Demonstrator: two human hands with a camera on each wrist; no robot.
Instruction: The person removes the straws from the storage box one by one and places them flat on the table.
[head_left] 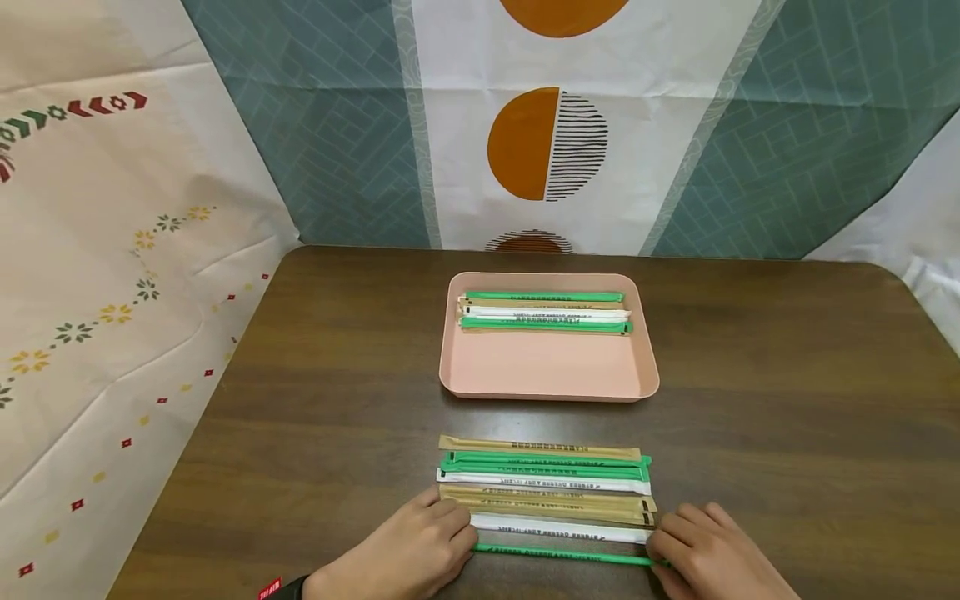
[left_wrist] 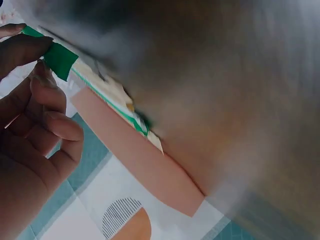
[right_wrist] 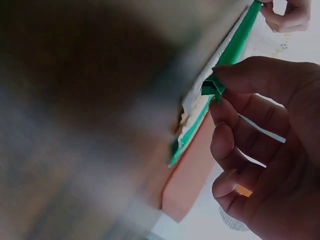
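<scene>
Pinching nearest green straw (head_left: 562, 554) by both ends, left hand (head_left: 429, 540) at nine o'clock, right hand (head_left: 699, 550) at three. Could buckle if squeezed inward or, moved low, snag white straw (head_left: 558, 528) and pink tray (head_left: 540, 367) at twelve.

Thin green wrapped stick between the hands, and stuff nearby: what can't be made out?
Head: lettering on the thin green wrapped stick, too small.
Head: its left end, hidden by the left hand.
Head: black wristband, cut off by bottom edge.
Left wrist: brown wooden table, blurred.
</scene>
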